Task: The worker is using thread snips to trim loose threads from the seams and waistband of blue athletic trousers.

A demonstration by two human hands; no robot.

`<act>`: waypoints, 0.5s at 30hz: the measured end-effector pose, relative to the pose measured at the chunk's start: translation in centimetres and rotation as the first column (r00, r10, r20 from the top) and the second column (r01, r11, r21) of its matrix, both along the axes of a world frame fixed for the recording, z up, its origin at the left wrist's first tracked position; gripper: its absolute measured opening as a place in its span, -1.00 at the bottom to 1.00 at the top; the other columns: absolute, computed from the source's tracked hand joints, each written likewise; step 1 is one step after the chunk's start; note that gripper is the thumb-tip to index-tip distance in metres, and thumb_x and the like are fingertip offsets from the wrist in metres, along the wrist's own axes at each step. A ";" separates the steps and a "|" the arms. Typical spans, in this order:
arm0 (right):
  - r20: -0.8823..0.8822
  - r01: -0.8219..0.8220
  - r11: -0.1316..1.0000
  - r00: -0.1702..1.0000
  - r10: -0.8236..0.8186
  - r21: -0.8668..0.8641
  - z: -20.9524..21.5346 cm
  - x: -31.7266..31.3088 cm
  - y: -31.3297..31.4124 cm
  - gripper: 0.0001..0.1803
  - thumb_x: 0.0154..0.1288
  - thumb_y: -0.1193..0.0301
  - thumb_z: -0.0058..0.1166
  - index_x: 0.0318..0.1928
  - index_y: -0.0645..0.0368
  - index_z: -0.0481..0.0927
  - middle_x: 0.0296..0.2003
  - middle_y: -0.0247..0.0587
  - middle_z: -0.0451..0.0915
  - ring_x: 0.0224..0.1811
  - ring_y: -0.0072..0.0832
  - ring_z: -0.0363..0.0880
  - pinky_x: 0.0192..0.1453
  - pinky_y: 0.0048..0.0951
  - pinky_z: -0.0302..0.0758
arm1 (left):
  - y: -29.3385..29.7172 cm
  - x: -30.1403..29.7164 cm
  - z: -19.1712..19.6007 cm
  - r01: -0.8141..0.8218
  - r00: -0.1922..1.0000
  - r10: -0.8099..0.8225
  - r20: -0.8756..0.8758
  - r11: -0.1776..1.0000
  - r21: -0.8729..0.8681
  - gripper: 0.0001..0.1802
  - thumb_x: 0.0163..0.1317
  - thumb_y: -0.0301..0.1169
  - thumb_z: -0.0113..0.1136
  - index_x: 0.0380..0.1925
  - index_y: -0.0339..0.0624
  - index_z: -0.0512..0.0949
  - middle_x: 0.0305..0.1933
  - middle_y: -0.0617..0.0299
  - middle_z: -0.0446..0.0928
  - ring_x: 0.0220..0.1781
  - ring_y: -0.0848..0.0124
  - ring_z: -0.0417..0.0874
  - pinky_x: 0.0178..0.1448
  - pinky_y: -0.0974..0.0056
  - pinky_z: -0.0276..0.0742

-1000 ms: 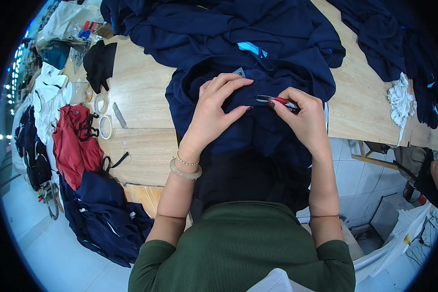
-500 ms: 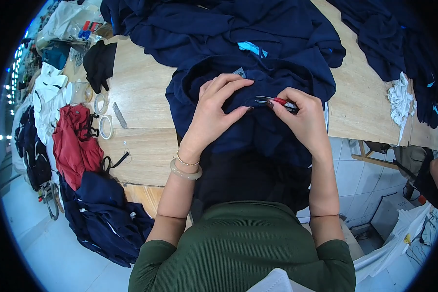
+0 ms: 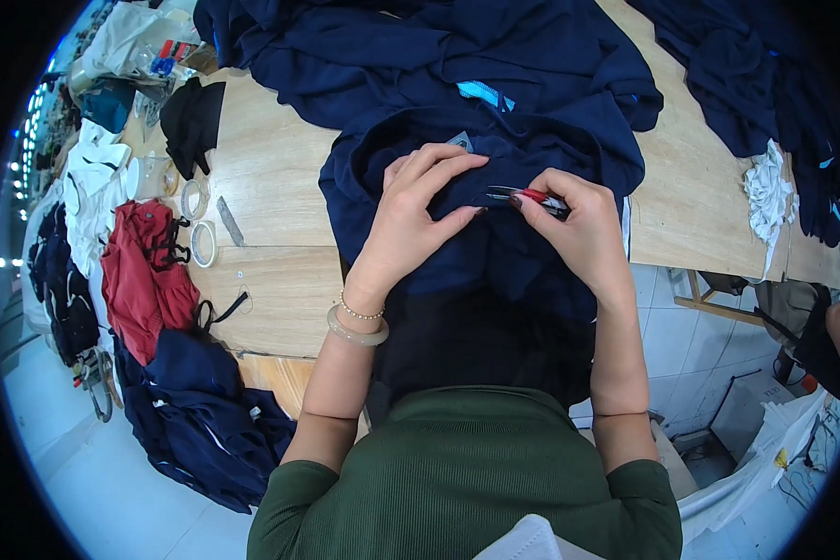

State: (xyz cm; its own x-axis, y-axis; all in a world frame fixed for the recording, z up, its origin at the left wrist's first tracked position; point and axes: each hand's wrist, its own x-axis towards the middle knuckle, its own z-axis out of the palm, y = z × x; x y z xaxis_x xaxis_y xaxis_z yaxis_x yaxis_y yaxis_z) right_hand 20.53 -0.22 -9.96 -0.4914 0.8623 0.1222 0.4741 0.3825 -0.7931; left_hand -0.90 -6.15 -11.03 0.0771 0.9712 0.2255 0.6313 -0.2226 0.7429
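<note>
The navy garment (image 3: 499,168) is spread over the tabletop (image 3: 280,177) at 12 o'clock from the green-clad torso (image 3: 476,457). The left hand (image 3: 418,196) is rested on it, half open and spread. By the curled right hand (image 3: 577,210), red-handled thread snips (image 3: 538,196) are gripped, blades toward 9 o'clock.

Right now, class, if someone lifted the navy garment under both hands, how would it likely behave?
The navy garment would probably sag and fold rather than hold its shape, since it lies in soft creases. It seems unlikely to roll, being spread wide rather than bundled. Its dull surface suggests it may not be very slippery.
</note>
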 end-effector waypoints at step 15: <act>-0.009 -0.006 0.999 1.000 0.006 -0.033 0.0 -0.2 0.0 -0.86 0.21 0.43 0.31 -0.40 0.23 0.64 -0.50 -0.20 0.65 -0.56 -0.44 0.56 -0.46 -0.47 0.41 | 0.0 -0.1 0.1 0.001 1.000 -0.001 0.006 1.000 -0.003 -0.46 0.00 -0.43 0.45 0.08 -0.04 0.64 0.16 0.22 0.55 0.24 0.21 0.51 0.37 0.17 0.32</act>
State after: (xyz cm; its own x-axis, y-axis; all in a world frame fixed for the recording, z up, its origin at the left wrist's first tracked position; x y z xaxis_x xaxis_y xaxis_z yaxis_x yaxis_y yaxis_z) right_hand 20.36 -0.19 -9.95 -0.4953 0.8632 0.0977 0.4648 0.3584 -0.8097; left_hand -0.98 -6.15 -10.96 0.0769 0.9717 0.2235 0.6265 -0.2215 0.7473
